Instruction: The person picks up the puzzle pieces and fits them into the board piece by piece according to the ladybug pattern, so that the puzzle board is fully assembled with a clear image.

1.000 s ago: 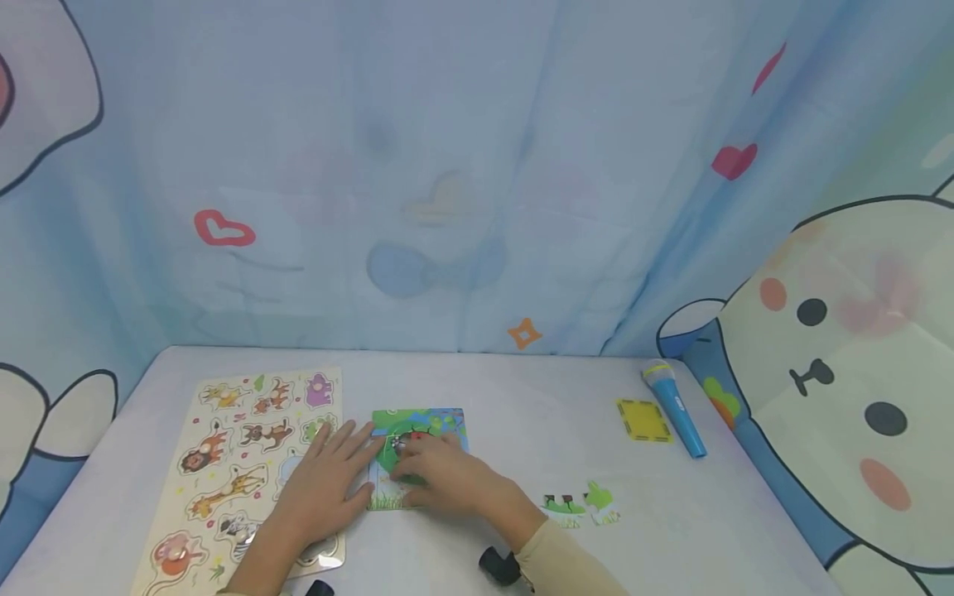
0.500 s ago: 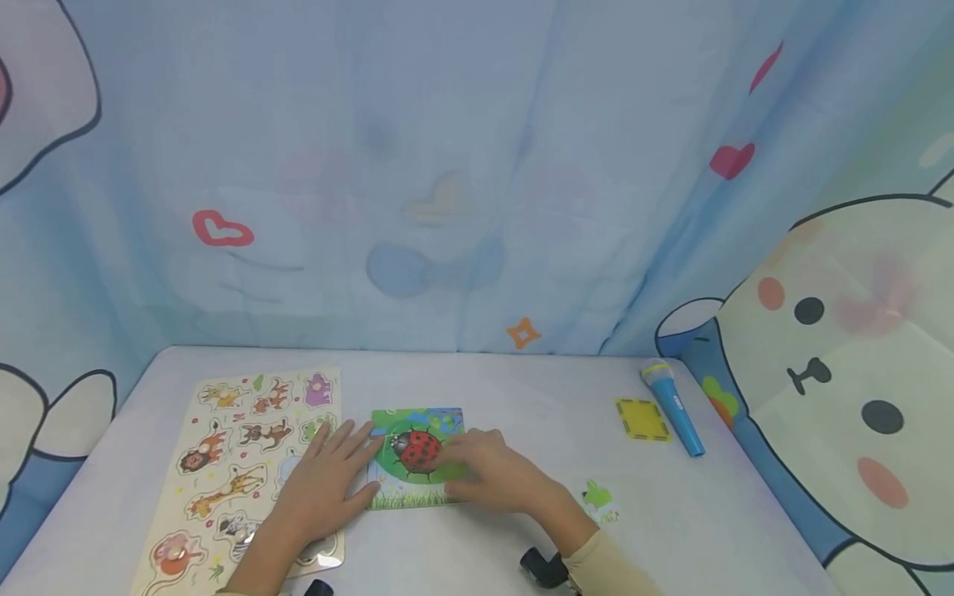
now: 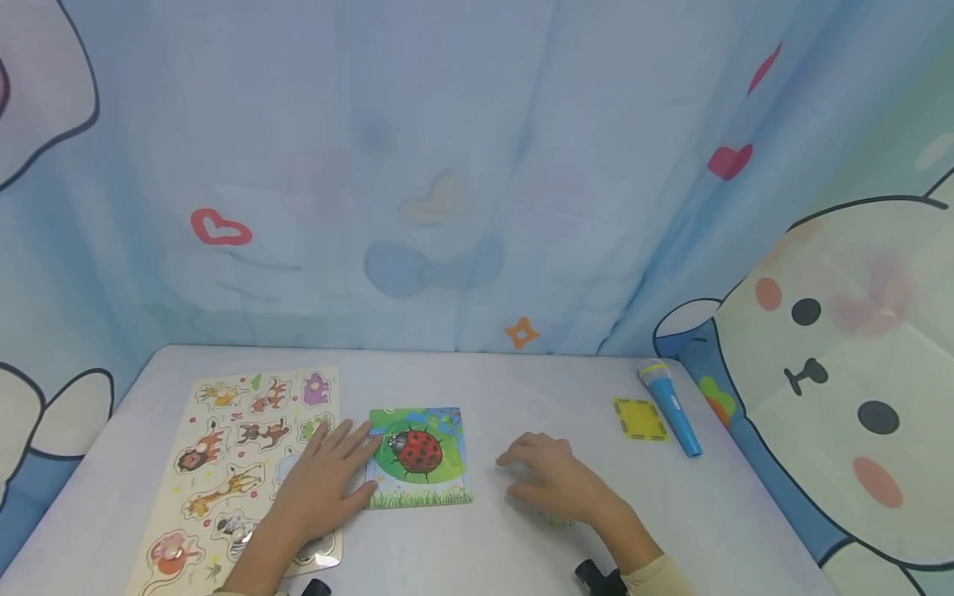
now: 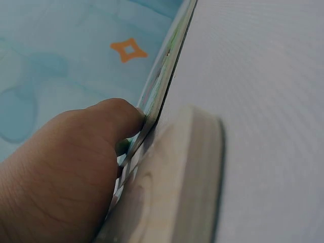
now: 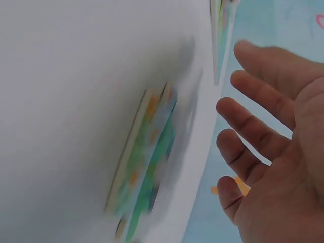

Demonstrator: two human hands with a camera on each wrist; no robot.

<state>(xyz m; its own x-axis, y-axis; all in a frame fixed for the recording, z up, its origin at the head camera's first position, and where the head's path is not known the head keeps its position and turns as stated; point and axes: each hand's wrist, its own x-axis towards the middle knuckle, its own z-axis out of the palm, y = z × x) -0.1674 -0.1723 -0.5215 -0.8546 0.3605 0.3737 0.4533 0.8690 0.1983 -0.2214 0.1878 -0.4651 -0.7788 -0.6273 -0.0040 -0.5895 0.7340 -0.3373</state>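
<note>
A square ladybug puzzle (image 3: 419, 457) lies flat on the white table (image 3: 484, 555). My left hand (image 3: 322, 482) lies flat with straight fingers, partly on the wooden animal peg board (image 3: 224, 463), its fingertips at the puzzle's left edge. In the left wrist view the thumb (image 4: 109, 126) presses against the puzzle's edge (image 4: 163, 76), with the board (image 4: 177, 177) beneath. My right hand (image 3: 553, 484) hovers to the right of the puzzle, fingers relaxed and holding nothing. It covers the loose green pieces; the right wrist view shows one blurred piece (image 5: 147, 162) under the spread fingers (image 5: 253, 134).
A yellow square card (image 3: 639, 419) and a blue toy microphone (image 3: 671, 407) lie at the table's back right. A blue cartoon-print curtain (image 3: 447, 207) hangs behind and round the sides of the table.
My right hand has slid right off the ladybug puzzle, uncovering the ladybug, and now covers the loose green pieces. The left hand has stayed put.
</note>
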